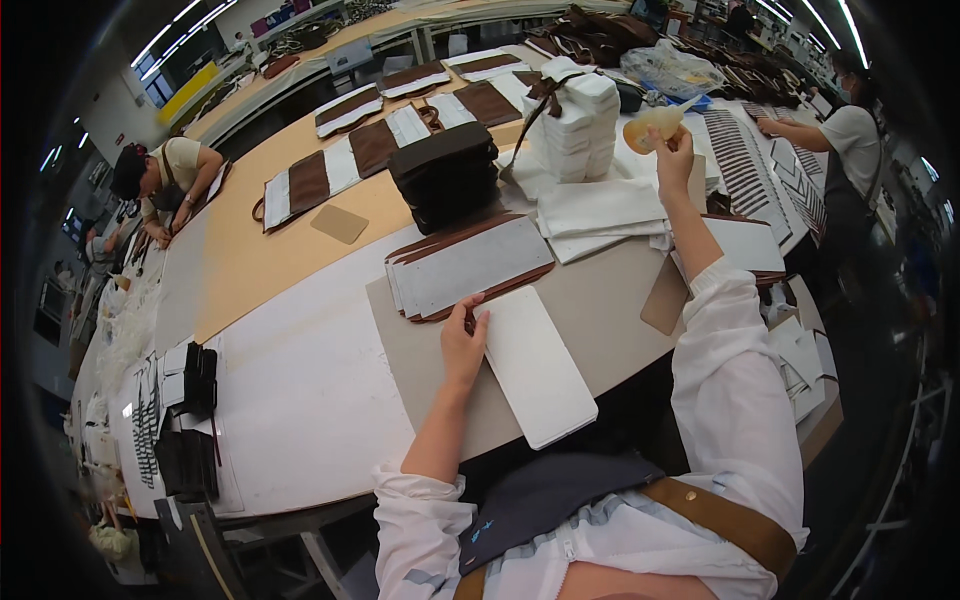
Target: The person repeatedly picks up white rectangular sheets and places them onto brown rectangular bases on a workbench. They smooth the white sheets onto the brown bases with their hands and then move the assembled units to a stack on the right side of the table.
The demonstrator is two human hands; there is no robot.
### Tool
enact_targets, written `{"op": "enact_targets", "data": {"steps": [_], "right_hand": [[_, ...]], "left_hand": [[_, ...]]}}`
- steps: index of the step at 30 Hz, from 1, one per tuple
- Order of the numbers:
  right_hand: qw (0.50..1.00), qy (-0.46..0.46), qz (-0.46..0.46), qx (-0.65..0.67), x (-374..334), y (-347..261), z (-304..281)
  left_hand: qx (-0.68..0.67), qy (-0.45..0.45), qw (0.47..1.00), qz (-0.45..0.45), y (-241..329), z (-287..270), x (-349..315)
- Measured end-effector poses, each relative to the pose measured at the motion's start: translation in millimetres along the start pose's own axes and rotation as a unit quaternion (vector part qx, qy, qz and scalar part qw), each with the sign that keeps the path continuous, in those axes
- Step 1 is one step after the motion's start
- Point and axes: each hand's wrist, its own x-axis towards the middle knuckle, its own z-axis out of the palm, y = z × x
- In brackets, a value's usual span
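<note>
My right hand is raised over the right part of the table, closed around a translucent yellowish squeeze bottle with a pale pointed nozzle. Its nozzle points up and to the right. Lower down, my left hand has its fingers bent together at the upper left edge of a white rectangular panel. A small dark brown bit shows between these fingers, too small to name. The white panel lies slanted, its near end at the table's front edge. Just beyond it is a fanned stack of grey panels with brown edges.
Behind stand a black stack of folded pieces and a tall white bundle tied with a dark strap. White sheets lie beside it. Brown-and-white pieces line the far table. Co-workers stand at left and right.
</note>
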Motion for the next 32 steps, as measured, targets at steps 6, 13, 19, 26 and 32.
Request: {"op": "enact_targets", "data": {"steps": [6, 13, 19, 26, 32], "right_hand": [[0.974, -0.224, 0.036, -0.026, -133, -101, -66], [0.969, -0.205, 0.076, -0.113, -258, -53, -114], [0.942, -0.308, 0.084, -0.103, -253, -43, -134], [0.928, -0.33, 0.173, -0.014, -185, -138, -130], [0.96, -0.25, 0.046, -0.116, -129, -178, -140]], "left_hand": [[0.005, -0.001, 1.0, -0.005, -1, -8, -1], [0.014, -0.01, 1.0, 0.007, -1, -5, 1], [-0.002, 0.001, 1.0, 0.014, -1, -2, 2], [0.011, -0.005, 1.0, -0.006, -2, -6, 1], [-0.02, -0.019, 0.999, -0.03, 2, -4, 1]]}}
